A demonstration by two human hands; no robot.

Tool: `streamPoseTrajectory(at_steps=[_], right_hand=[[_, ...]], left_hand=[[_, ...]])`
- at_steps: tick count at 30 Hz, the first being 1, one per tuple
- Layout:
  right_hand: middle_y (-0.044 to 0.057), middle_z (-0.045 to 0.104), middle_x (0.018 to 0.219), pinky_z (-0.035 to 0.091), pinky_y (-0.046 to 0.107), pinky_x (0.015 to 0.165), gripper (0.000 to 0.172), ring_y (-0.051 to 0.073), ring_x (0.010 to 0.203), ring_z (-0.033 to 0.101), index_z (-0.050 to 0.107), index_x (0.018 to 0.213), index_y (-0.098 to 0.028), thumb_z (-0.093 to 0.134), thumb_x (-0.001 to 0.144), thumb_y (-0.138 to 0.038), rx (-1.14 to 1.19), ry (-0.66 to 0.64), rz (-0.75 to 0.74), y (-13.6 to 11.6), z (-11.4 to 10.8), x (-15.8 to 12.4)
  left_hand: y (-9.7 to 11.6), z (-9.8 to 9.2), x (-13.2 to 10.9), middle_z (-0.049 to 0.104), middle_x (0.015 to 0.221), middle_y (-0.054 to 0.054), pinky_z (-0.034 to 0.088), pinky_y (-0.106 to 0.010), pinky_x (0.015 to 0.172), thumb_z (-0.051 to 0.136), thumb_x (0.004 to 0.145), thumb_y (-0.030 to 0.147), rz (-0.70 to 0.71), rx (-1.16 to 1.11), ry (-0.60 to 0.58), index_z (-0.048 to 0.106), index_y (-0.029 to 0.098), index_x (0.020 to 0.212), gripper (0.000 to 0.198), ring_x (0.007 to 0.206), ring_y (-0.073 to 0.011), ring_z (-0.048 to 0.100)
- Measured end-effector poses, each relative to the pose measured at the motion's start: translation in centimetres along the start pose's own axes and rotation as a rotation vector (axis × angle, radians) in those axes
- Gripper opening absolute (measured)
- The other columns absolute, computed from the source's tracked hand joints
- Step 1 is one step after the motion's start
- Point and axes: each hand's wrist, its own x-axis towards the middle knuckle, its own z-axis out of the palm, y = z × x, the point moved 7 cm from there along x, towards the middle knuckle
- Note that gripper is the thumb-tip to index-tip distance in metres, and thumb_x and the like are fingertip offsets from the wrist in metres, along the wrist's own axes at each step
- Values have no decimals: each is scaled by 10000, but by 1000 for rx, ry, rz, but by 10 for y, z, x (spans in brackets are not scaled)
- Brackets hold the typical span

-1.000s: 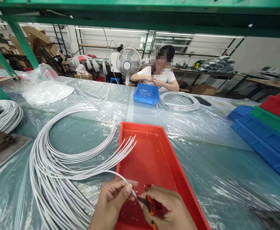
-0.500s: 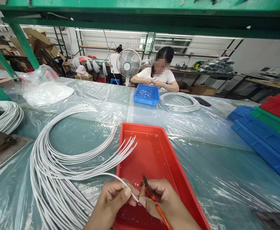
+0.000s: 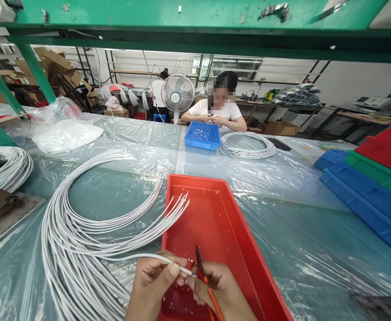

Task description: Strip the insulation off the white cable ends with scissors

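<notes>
Cable-end work in hand: we seem to be baring or trimming the tip of one white cable (image 3: 186, 270) above the red tray (image 3: 195, 216).
At six o'clock, our left hand's (image 3: 156, 278) grip pinches that cable, which trails toward nine; our right hand's (image 3: 222, 290) grip curls round orange-handled cutters (image 3: 214, 301), blades toward twelve. Its fingertips sit by the cable's end; we can't tell whether they pinch it. Next, we judge, calls for steady left fingers.
</notes>
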Motion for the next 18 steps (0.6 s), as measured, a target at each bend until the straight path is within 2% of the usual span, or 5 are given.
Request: streamPoseTrajectory(at_steps=[3,6,10,15,18], right_hand=[[18,562,636,362,246,566,94,159,584,498,593,693,-177,530,664,-240,-392,281,-183,-11,-32,-7],[-23,484,496,298,223,448,234,131,450,423,486,548,-208,526,735,-344,-835,518,-258,-23,-54,-17],[-40,439,491,348,181,429,279,109,441,428,431,540,-213,508,775,-342,-772,569,-344,-31,-60,-26],[6,594,688,437,195,494,148,136,542,566,595,851,-205,486,789,-282,-682,571,-396,-42,-58,-31],[-2,570,592,458,192,493,146,146,549,595,592,707,-194,517,794,-284,-621,573,-434,-48,-57,-33]], left_hand=[[-7,-5,3,662,570,-5,438,-168,527,744,650,283,-3,87,24,722,156,599,138,482,-80,549],[-15,-7,5,656,526,-6,441,-169,517,732,661,284,-35,111,35,709,146,576,163,469,-83,550],[-18,-5,5,652,523,-12,436,-170,513,726,663,291,-56,145,55,704,135,569,183,473,-86,549],[-15,-2,1,670,623,-24,442,-168,530,718,668,282,-15,201,101,740,144,688,141,520,-94,562],[-13,-2,0,663,644,-17,455,-169,553,708,678,276,10,217,95,744,163,709,122,542,-96,561]])
